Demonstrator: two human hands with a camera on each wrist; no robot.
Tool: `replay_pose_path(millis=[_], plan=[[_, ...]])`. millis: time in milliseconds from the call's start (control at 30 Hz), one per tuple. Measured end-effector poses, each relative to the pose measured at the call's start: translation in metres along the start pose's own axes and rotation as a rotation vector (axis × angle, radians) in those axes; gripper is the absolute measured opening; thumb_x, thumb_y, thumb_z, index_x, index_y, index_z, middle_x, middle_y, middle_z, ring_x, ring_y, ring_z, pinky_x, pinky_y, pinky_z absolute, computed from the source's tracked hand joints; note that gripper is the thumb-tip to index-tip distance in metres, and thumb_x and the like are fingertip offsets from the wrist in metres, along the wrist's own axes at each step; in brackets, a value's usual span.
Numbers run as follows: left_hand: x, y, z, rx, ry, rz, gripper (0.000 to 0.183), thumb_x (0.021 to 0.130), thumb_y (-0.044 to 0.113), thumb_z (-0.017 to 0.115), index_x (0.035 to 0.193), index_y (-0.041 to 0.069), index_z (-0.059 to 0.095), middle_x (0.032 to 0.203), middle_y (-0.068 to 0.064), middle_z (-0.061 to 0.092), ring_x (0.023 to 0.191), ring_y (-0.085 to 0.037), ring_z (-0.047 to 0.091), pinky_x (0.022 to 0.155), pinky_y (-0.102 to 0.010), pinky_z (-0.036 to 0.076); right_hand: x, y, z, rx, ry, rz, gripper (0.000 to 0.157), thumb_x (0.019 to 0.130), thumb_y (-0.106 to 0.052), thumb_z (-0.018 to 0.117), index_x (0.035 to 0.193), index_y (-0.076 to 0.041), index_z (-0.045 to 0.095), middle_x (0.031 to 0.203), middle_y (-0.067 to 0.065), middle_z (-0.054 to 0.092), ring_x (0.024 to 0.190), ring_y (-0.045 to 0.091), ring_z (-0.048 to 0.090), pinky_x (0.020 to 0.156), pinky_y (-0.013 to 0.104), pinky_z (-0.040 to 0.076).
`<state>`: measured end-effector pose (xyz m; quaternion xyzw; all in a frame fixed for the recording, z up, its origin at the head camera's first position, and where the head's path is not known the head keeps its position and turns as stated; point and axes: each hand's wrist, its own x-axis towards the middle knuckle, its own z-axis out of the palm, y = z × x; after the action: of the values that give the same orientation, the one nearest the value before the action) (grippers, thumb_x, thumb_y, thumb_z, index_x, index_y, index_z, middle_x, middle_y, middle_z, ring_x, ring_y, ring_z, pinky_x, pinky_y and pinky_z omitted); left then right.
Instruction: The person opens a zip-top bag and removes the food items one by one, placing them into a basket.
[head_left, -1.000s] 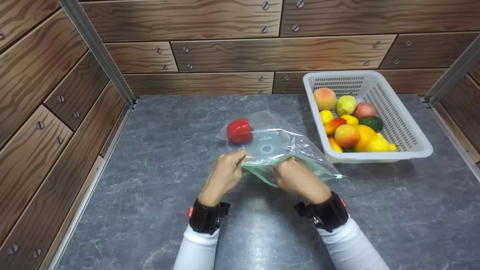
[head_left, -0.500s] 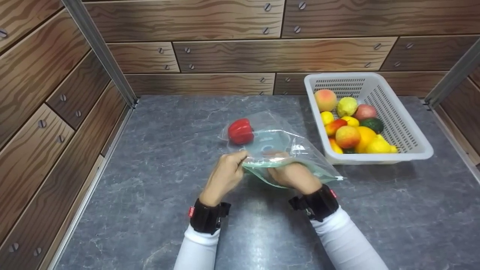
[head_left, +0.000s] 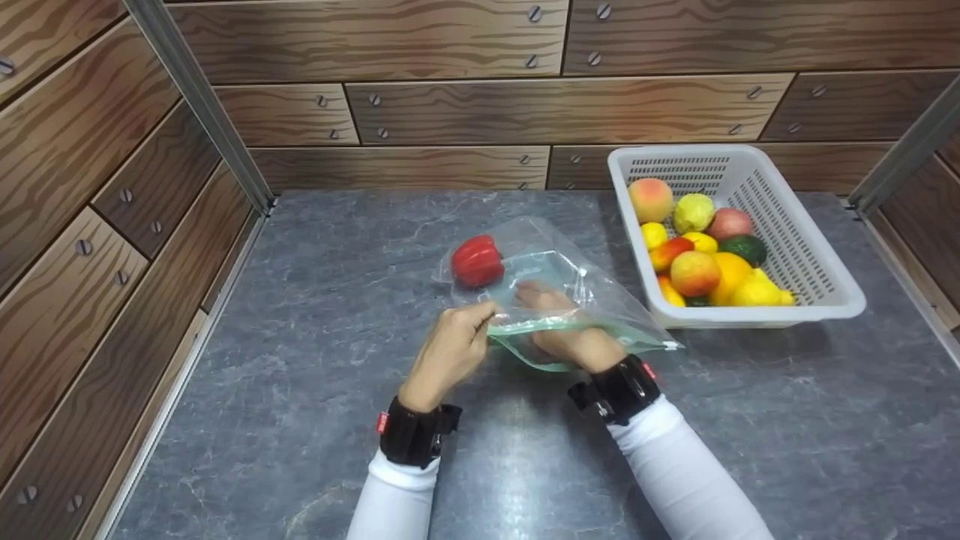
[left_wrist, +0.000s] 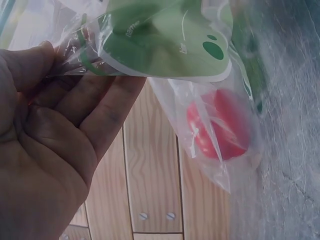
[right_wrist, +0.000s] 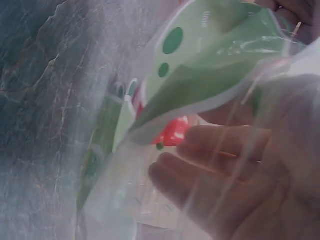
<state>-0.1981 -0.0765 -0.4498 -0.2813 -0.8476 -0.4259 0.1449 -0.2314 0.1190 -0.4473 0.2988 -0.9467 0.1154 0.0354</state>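
A clear zip bag (head_left: 600,289) with a green-edged mouth lies on the table, its mouth toward me. Inside its far left corner sits a red bell pepper (head_left: 478,261). My left hand (head_left: 450,345) pinches the left end of the bag's mouth between thumb and fingers. Through that mouth reaches my right hand (head_left: 570,330), with its fingers seen through the plastic, short of the pepper. In the right wrist view those fingers (right_wrist: 200,165) are extended and loosely bent, holding nothing. The left wrist view shows the bag's green printed panel (left_wrist: 165,40) above the pepper.
A white slotted basket (head_left: 825,300) stands at the right, close to the bag's right edge. In it lie a peach (head_left: 650,199), a lemon (head_left: 754,289) and several other fruits. Wood-patterned walls (head_left: 450,112) bound the grey table (head_left: 300,337) at the back and sides.
My right hand has slid forward and left, deeper into the bag, its fingers spreading under the plastic. The pepper has shifted very slightly left. My left hand keeps its pinch in place.
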Motion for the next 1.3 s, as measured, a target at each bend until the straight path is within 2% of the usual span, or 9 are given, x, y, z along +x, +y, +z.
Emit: replay_pose_path(millis=[67, 100, 200, 333, 500, 700, 933, 1100, 1300], plan=[[0.000, 0.000, 0.000, -0.007, -0.004, 0.009, 0.014, 0.098, -0.004, 0.059, 0.092, 0.002, 0.071, 0.082, -0.006, 0.072, 0.070, -0.015, 0.062, 0.064, -0.035, 0.057, 0.003, 0.001, 0.001, 0.090, 0.009, 0.008, 0.041, 0.098, -0.003, 0.056, 0.136, 0.011, 0.057, 0.143, 0.027, 0.056, 0.132, 0.042, 0.055, 0.111, 0.049, 0.047], [0.000, 0.000, -0.001, -0.014, -0.009, 0.009, 0.014, 0.098, -0.004, 0.059, 0.092, 0.002, 0.071, 0.084, -0.006, 0.073, 0.071, -0.015, 0.062, 0.065, -0.035, 0.057, 0.005, 0.001, 0.002, 0.237, 0.042, 0.042, 0.043, 0.100, -0.006, 0.055, 0.139, 0.011, 0.054, 0.148, 0.028, 0.052, 0.136, 0.045, 0.050, 0.114, 0.052, 0.042], [0.001, 0.000, -0.001, -0.041, -0.039, -0.001, 0.016, 0.099, -0.004, 0.058, 0.093, 0.003, 0.072, 0.087, -0.006, 0.074, 0.073, -0.014, 0.061, 0.068, -0.033, 0.057, 0.010, 0.002, 0.004, 0.341, 0.023, 0.033, 0.056, 0.103, -0.024, 0.058, 0.145, 0.012, 0.047, 0.154, 0.028, 0.045, 0.143, 0.046, 0.043, 0.118, 0.055, 0.036], [0.001, 0.002, -0.003, -0.082, -0.090, -0.022, 0.021, 0.097, -0.009, 0.055, 0.093, 0.003, 0.072, 0.093, -0.007, 0.076, 0.076, -0.014, 0.064, 0.070, -0.031, 0.058, 0.015, 0.001, 0.003, 0.420, -0.038, 0.017, 0.079, 0.099, -0.045, 0.063, 0.150, 0.012, 0.040, 0.162, 0.026, 0.033, 0.148, 0.045, 0.034, 0.118, 0.058, 0.034], [0.001, 0.002, -0.002, -0.097, -0.109, -0.019, 0.021, 0.096, -0.011, 0.055, 0.092, 0.003, 0.071, 0.088, -0.007, 0.074, 0.074, -0.013, 0.062, 0.068, -0.028, 0.056, 0.024, -0.002, 0.002, 0.408, -0.090, -0.007, 0.081, 0.100, -0.046, 0.061, 0.151, 0.012, 0.037, 0.167, 0.022, 0.025, 0.153, 0.041, 0.027, 0.119, 0.055, 0.035], [0.002, 0.001, -0.002, -0.095, -0.096, -0.003, 0.017, 0.098, -0.006, 0.057, 0.091, 0.003, 0.070, 0.078, -0.004, 0.066, 0.071, -0.012, 0.057, 0.067, -0.030, 0.055, 0.034, -0.004, 0.006, 0.392, -0.063, -0.023, 0.085, 0.092, -0.036, 0.072, 0.153, 0.011, 0.035, 0.168, 0.019, 0.025, 0.151, 0.042, 0.029, 0.120, 0.055, 0.033], [0.002, 0.000, -0.002, -0.111, -0.107, -0.003, 0.018, 0.099, -0.005, 0.057, 0.094, 0.003, 0.072, 0.082, -0.006, 0.071, 0.071, -0.014, 0.061, 0.067, -0.029, 0.056, 0.040, -0.001, 0.015, 0.370, -0.085, 0.009, 0.086, 0.092, -0.032, 0.070, 0.159, 0.003, 0.029, 0.172, 0.008, 0.017, 0.155, 0.034, 0.025, 0.124, 0.050, 0.027], [0.002, 0.001, -0.003, -0.097, -0.119, -0.010, 0.017, 0.099, -0.004, 0.057, 0.096, 0.003, 0.072, 0.082, -0.007, 0.071, 0.069, -0.011, 0.058, 0.065, -0.027, 0.053, 0.045, 0.002, 0.020, 0.347, -0.058, -0.045, 0.084, 0.091, -0.028, 0.070, 0.157, 0.005, 0.029, 0.171, 0.012, 0.017, 0.153, 0.037, 0.027, 0.123, 0.050, 0.029], [0.001, 0.002, -0.004, -0.090, -0.125, -0.007, 0.016, 0.099, -0.005, 0.057, 0.094, 0.002, 0.071, 0.074, -0.004, 0.063, 0.064, -0.008, 0.050, 0.060, -0.024, 0.048, 0.048, 0.009, 0.021, 0.334, -0.051, -0.144, 0.086, 0.094, -0.037, 0.063, 0.158, 0.007, 0.026, 0.171, 0.019, 0.014, 0.149, 0.043, 0.033, 0.118, 0.053, 0.036]])
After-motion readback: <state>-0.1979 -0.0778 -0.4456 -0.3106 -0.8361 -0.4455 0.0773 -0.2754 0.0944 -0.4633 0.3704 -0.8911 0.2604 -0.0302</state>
